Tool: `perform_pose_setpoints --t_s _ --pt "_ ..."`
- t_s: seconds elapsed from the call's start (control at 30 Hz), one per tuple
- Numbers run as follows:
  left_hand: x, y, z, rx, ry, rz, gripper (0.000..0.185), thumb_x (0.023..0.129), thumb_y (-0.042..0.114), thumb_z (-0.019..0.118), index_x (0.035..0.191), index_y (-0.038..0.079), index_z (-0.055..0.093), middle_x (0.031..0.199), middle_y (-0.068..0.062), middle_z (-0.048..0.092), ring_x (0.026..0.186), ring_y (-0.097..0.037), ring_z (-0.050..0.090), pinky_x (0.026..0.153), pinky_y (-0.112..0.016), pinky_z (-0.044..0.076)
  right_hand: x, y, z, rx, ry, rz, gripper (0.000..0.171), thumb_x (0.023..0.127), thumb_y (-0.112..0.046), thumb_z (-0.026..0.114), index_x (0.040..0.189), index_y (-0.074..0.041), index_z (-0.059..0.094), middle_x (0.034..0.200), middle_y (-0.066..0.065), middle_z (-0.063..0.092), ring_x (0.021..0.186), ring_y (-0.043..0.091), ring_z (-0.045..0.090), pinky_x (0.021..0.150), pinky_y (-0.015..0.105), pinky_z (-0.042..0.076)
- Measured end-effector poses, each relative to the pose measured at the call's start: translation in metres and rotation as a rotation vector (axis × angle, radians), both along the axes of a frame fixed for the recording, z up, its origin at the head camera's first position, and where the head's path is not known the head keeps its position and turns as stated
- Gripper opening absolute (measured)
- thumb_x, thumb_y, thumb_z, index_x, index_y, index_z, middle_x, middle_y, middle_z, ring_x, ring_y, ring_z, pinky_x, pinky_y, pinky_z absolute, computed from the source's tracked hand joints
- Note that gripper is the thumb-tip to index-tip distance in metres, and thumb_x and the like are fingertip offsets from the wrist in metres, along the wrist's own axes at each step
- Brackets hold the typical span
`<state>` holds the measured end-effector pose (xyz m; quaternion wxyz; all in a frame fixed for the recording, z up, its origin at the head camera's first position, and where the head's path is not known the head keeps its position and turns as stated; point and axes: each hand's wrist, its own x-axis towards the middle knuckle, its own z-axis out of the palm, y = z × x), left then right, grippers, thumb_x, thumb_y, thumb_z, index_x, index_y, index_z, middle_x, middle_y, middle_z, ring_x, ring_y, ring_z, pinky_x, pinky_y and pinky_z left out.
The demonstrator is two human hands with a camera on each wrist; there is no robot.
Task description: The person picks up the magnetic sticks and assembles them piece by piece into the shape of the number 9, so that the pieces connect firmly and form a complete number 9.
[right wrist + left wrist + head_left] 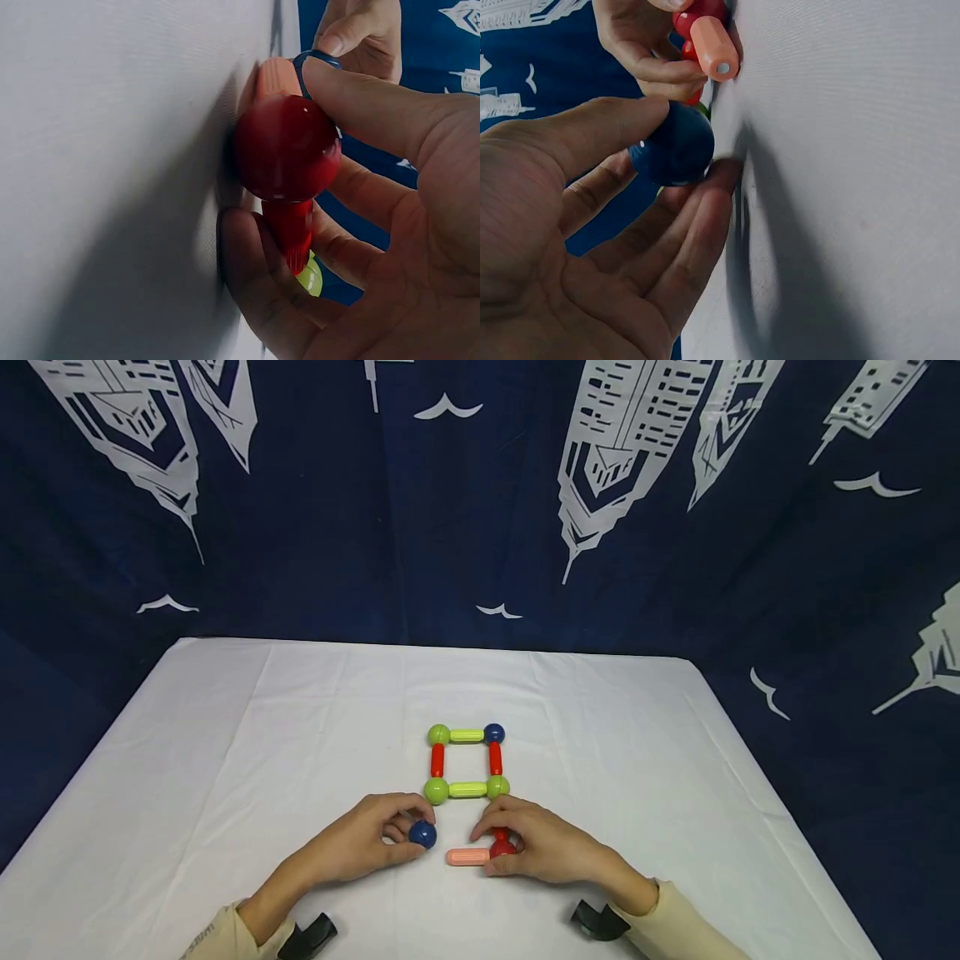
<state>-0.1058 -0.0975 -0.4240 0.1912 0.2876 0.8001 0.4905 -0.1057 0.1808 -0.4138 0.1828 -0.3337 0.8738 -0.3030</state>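
My left hand (375, 835) pinches a dark blue ball (422, 834) between thumb and fingers, just left of a salmon-coloured rod (468, 857). That rod points left from a red ball (287, 148), which my right hand (543, 839) holds with thumb and fingers. A red rod (288, 234) runs from the red ball toward the far side, partly covered by the right fingers. Beyond both hands lies a square of rods and balls: green balls (437, 791) at three corners, a blue ball (494, 733) at the far right corner, with red and yellow-green rods between.
A white cloth (300, 735) covers the table, its far edge meeting a dark blue curtain (465, 527) with white building prints. Black straps (307, 937) sit at both wrists, by the beige sleeves.
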Motion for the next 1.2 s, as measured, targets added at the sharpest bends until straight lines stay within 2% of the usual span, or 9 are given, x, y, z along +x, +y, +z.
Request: perform_pose_setpoints --t_s 0.17,0.33,0.7,1.2 --pt "0.003 0.002 -0.004 -0.059 0.038 0.021 0.026 0.082 0.019 0.072 0.106 0.017 0.061 0.096 0.007 0.064 0.085 -0.007 0.061 0.075 -0.024 0.051 0.003 -0.004 -0.003 0.034 0.034 -0.024 0.013 0.082 -0.032 0.072 0.091 -0.025 0.067 0.105 -0.014 0.054 0.094 0.006 0.049 0.079 0.020 0.040" --pt "0.005 0.007 -0.008 -0.086 0.052 0.012 0.024 0.082 0.020 0.072 0.103 0.023 0.061 0.093 0.010 0.063 0.084 -0.007 0.059 0.074 -0.024 0.050 0.004 -0.007 -0.005 0.029 0.046 -0.051 0.008 0.081 -0.026 0.072 0.087 -0.023 0.068 0.101 -0.013 0.055 0.093 0.005 0.049 0.080 0.020 0.040" --pt "0.006 0.007 -0.011 -0.102 0.054 0.016 0.029 0.081 0.023 0.073 0.107 0.019 0.062 0.096 0.013 0.062 0.085 -0.006 0.057 0.074 -0.023 0.046 0.001 -0.006 -0.004 0.003 -0.005 -0.043 0.007 0.082 -0.026 0.070 0.086 -0.022 0.066 0.104 -0.010 0.056 0.084 0.006 0.050 0.070 0.017 0.041" --pt "0.010 0.007 -0.012 -0.118 0.058 0.000 0.024 0.081 0.028 0.073 0.102 0.025 0.062 0.090 0.013 0.063 0.083 -0.005 0.057 0.075 -0.023 0.044 -0.002 -0.008 -0.004 -0.016 -0.014 -0.021 0.005 0.084 -0.025 0.068 0.088 -0.023 0.066 0.106 -0.008 0.057 0.087 0.007 0.051 0.071 0.019 0.044"
